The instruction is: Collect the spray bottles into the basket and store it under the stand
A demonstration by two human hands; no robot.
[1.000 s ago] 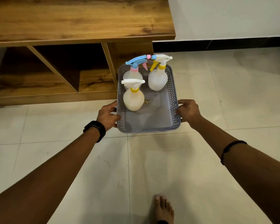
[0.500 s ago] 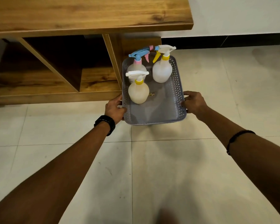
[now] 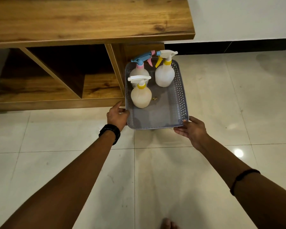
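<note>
A grey perforated basket sits low over the tiled floor, its far end under the right end of the wooden stand. Three spray bottles stand upright in it. A yellowish bottle with a white trigger is at the left. Behind it is a bottle with a blue trigger and pink collar. A white bottle with a yellow collar is at the far right. My left hand grips the near left corner. My right hand holds the near right corner, thumb on the rim, fingers along the near edge.
The stand has open compartments left of an upright panel that the basket's left wall runs beside. A white wall with a dark skirting lies behind. My bare toes show at the bottom edge.
The basket has moved farther away from me toward the stand. My right hand slid from the right side of the basket to its near right corner.
</note>
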